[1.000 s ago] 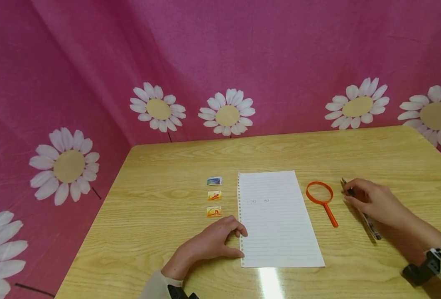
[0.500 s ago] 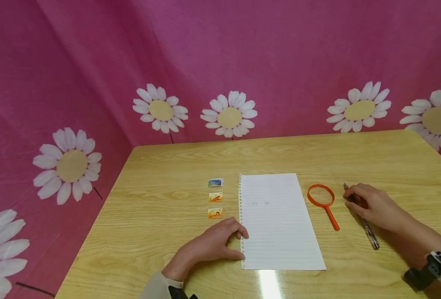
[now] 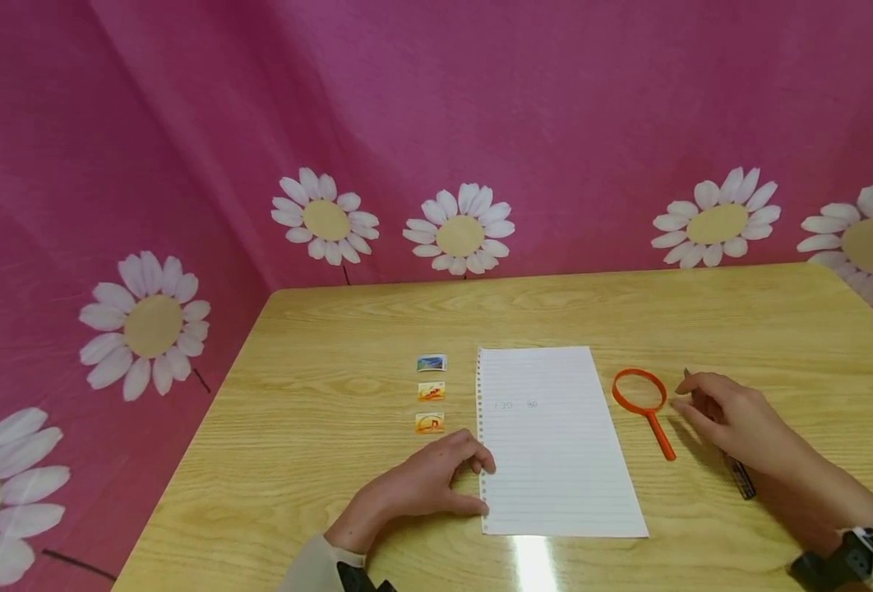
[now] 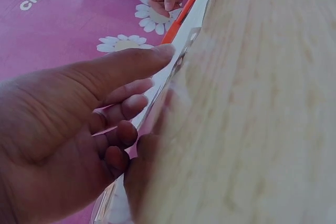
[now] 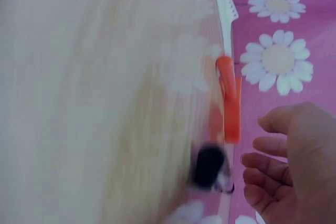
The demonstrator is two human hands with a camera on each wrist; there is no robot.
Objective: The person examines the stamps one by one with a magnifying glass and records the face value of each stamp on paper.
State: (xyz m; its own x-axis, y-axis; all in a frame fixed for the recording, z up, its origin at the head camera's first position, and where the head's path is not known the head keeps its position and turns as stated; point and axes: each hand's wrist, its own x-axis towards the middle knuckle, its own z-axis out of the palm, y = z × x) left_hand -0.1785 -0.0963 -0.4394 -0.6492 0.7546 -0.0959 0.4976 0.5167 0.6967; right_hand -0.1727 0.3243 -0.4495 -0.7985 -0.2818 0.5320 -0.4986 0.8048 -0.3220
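Note:
A lined white sheet of paper (image 3: 547,460) with punched holes along its left edge lies on the table, with small written figures on it. My left hand (image 3: 432,477) rests at that edge, fingertips and thumb on the margin. To the right lies a red magnifying glass (image 3: 661,436). A pen (image 3: 741,478) lies on the table beyond it, partly hidden under my right hand (image 3: 740,419). In the right wrist view, the right hand's loosely bent fingers (image 5: 265,166) are apart from the pen's dark end (image 5: 209,166) and hold nothing.
Left of the sheet, three small stamp-like pictures stand in a column: a blue one (image 3: 432,363), an orange one (image 3: 431,391) and another orange one (image 3: 429,423). A pink cloth (image 3: 555,99) with white daisies hangs behind the wooden table (image 3: 318,370).
My right hand has lowered the pen to the table and loosened its fingers from it. The left hand has stayed on the sheet's edge. The head view has shifted slightly.

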